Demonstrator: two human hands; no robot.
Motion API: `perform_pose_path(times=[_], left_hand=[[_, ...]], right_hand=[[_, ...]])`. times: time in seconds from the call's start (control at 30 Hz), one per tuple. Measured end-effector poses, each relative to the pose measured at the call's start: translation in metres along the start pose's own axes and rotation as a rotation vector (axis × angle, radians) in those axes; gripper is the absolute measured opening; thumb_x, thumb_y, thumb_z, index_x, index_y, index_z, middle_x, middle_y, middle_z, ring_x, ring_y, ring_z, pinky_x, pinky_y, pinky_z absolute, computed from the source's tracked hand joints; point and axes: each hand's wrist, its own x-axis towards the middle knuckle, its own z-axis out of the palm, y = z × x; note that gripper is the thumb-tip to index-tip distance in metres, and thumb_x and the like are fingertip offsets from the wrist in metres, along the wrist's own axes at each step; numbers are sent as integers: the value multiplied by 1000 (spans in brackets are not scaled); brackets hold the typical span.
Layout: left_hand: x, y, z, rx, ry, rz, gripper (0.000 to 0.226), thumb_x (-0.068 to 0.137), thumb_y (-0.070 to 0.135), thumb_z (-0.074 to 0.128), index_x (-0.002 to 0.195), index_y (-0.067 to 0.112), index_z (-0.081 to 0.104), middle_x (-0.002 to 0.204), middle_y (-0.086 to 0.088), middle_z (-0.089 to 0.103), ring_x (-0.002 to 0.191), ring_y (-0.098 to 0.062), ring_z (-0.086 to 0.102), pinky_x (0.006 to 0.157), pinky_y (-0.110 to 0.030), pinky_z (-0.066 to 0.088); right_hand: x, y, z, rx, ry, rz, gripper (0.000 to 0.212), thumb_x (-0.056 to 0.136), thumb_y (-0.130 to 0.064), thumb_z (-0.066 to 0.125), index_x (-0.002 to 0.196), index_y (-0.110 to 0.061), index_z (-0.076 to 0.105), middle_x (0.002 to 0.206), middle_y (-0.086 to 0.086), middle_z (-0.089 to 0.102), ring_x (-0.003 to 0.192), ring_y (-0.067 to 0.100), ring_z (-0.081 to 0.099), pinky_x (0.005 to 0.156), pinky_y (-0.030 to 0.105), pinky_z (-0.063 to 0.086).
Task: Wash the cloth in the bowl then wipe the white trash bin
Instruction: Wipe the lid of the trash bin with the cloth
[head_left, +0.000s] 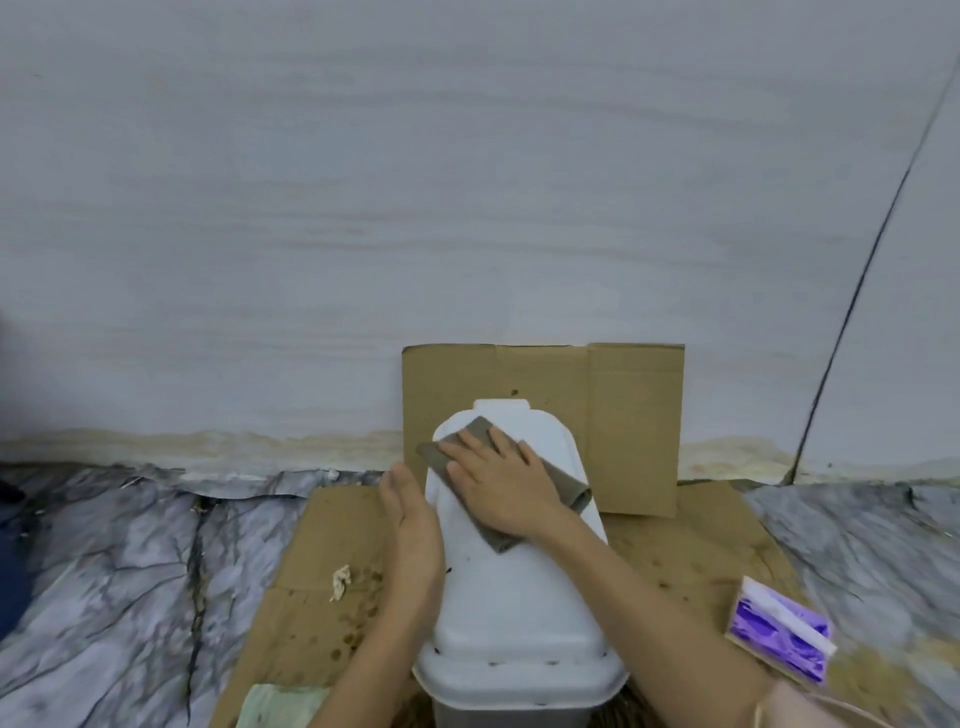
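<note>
The white trash bin (519, 587) stands low in the middle of the view, its domed lid facing me. A grey-brown cloth (566, 488) lies spread over the far part of the lid. My right hand (498, 483) lies flat on the cloth with straight fingers, pressing it against the lid. My left hand (415, 535) rests flat against the bin's left side, fingers straight and pointing away. No bowl is in view.
Flattened cardboard (332, 587) covers the floor under the bin, and another sheet (634, 426) leans on the wall behind it. A crumpled paper scrap (341, 581) lies left of the bin. A purple and white box (784, 631) sits at the right. Marble-patterned floor (130, 561) spreads on both sides.
</note>
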Motion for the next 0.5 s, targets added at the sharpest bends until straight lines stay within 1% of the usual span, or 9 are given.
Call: perform_pose_path(times=[0.07, 0.1, 0.17, 0.2, 0.27, 0.33, 0.37, 0.4, 0.5], left_hand=[[-1, 3, -1, -13, 8, -20, 59, 100, 48, 17, 152, 21, 13, 156, -3, 25, 140, -23, 29, 111, -36, 23], [-2, 4, -2, 11, 17, -8, 57, 101, 44, 19, 152, 19, 13, 155, -4, 25, 140, -24, 29, 111, -36, 22], [-9, 8, -2, 177, 45, 124, 54, 102, 35, 26, 150, 14, 13, 155, -7, 25, 140, -26, 28, 113, -39, 23], [-11, 9, 0, 320, 42, 223, 54, 101, 32, 29, 149, 11, 16, 154, -10, 25, 139, -28, 27, 114, -42, 24], [-13, 14, 12, 671, -85, 293, 55, 100, 34, 29, 145, 3, 23, 153, -17, 24, 140, -32, 23, 115, -46, 22], [-6, 22, 30, 956, -258, 126, 69, 100, 47, 20, 149, -2, 9, 158, -20, 3, 144, -39, 2, 117, -48, 8], [-1, 28, 39, 1008, -299, 38, 78, 98, 53, 16, 149, -3, 0, 158, -21, -7, 144, -41, -8, 116, -49, 3], [8, 35, 47, 1013, -305, -9, 84, 96, 59, 16, 148, -4, -5, 157, -21, -11, 143, -43, -11, 116, -50, 1], [50, 44, 65, 970, -263, -37, 102, 87, 72, 23, 148, -4, -5, 158, -22, -5, 144, -44, -3, 116, -51, 7]], right_hand=[[-23, -9, -2, 164, -61, 14, 47, 103, -39, 14, 149, -34, 22, 160, -10, 11, 148, 18, 1, 119, 42, -2], [-28, -10, -5, 363, -77, 61, 47, 103, -40, 16, 148, -31, 28, 159, -7, 18, 147, 18, 8, 119, 41, 3], [-33, -5, -27, 843, 25, 207, 46, 103, -41, 24, 143, -25, 40, 151, -5, 35, 139, 17, 31, 116, 36, 21], [-34, 0, -39, 990, 119, 276, 46, 102, -39, 28, 141, -21, 44, 148, -3, 40, 133, 16, 38, 111, 34, 28], [-32, 15, -55, 1037, 270, 375, 44, 103, -32, 30, 134, -7, 49, 143, 10, 46, 125, 23, 47, 102, 39, 37], [-25, 23, -57, 1020, 310, 453, 42, 103, -28, 28, 126, -3, 52, 141, 18, 46, 126, 32, 45, 103, 43, 36], [-22, 23, -52, 1017, 292, 475, 41, 103, -30, 25, 123, -7, 53, 141, 17, 46, 127, 32, 45, 105, 43, 35], [-19, 23, -43, 963, 277, 473, 46, 103, -34, 23, 131, -9, 50, 143, 13, 46, 128, 30, 44, 108, 41, 34], [-20, 22, -18, 736, 303, 450, 50, 103, -40, 16, 145, -22, 35, 152, 1, 36, 138, 24, 33, 114, 40, 23]])
